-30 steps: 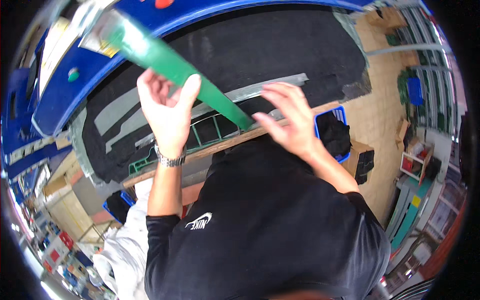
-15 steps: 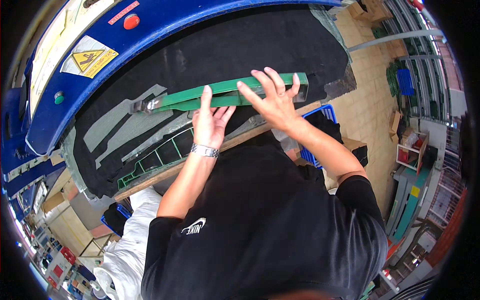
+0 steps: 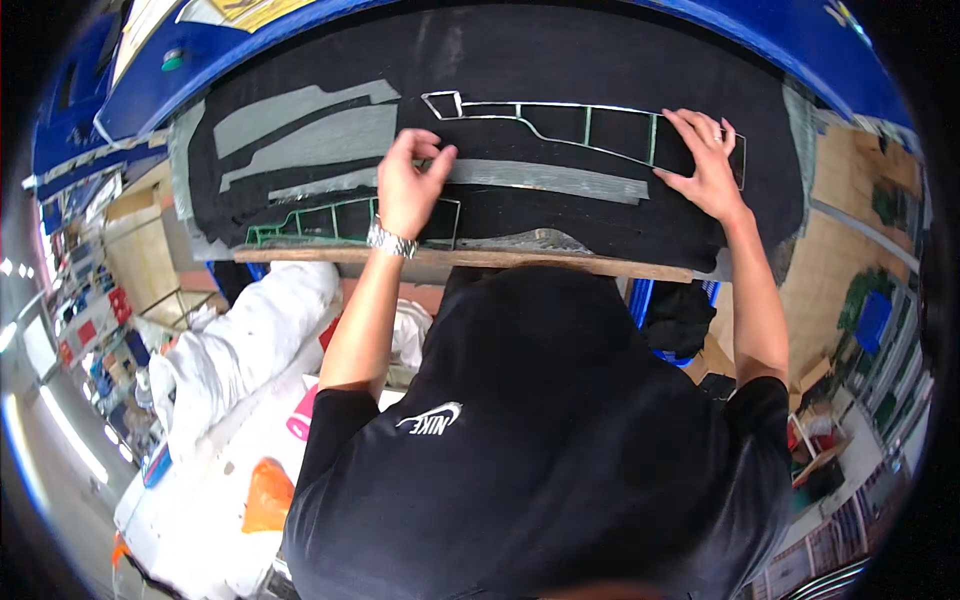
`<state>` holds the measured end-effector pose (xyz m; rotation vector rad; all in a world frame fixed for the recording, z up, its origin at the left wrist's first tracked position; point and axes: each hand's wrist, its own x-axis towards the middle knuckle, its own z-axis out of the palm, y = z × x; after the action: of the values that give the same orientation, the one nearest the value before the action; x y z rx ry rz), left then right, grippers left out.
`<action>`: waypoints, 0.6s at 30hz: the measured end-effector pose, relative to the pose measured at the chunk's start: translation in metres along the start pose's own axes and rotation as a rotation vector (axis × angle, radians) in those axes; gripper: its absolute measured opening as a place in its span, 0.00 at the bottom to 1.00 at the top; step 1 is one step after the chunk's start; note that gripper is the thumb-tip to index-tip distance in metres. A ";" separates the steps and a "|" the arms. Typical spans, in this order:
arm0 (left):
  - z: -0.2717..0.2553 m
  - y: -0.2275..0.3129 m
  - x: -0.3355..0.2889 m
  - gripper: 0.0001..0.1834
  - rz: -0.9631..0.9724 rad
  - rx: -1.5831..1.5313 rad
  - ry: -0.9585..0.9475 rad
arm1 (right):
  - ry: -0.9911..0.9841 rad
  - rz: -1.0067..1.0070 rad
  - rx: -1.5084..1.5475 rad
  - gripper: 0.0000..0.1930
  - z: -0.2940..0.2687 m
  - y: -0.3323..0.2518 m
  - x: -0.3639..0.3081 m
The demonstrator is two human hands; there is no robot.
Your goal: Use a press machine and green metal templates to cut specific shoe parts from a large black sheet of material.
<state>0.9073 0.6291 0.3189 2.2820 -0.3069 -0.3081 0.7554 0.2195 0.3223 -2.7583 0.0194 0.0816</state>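
A long cutting die [image 3: 587, 125], a thin-walled frame with green crossbars, lies flat on black sheet material [image 3: 560, 60]. My right hand [image 3: 712, 165] spans its right part, fingertips at the far edge and thumb at the near edge. To the left of it my left hand [image 3: 412, 185] hovers over the sheet, fingers loosely curled and thumb apart, with nothing in it. Close to my left wrist, a second green-edged cutting die [image 3: 330, 222] rests along the near edge, partly hidden by my arm.
Grey cut-out areas [image 3: 320, 137] and a grey strip [image 3: 560, 180] show in the black sheet. A wooden edge [image 3: 580, 263] borders the work surface in front of me. Blue machine body [image 3: 290, 35] arches beyond it. Below the edge is a blue crate [image 3: 640, 300] with black pieces; white cloth [image 3: 250, 335] lies left.
The cutting die, held raised and on its side in both hands, now lies flat on the black sheet. My left hand has let go of it; my right has shifted right. The view has turned.
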 end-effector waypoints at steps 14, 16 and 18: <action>-0.004 -0.082 0.032 0.32 0.164 0.441 0.137 | -0.005 -0.028 -0.021 0.48 0.013 -0.018 0.012; -0.004 -0.088 0.031 0.29 0.169 0.424 0.158 | 0.083 -0.018 -0.097 0.50 0.007 -0.015 0.001; -0.004 -0.091 0.032 0.28 0.189 0.430 0.177 | 0.292 0.246 -0.066 0.54 0.012 -0.001 -0.020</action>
<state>0.9494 0.6815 0.2493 2.6529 -0.5350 0.0664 0.7348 0.2252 0.3125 -2.7947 0.4402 -0.2604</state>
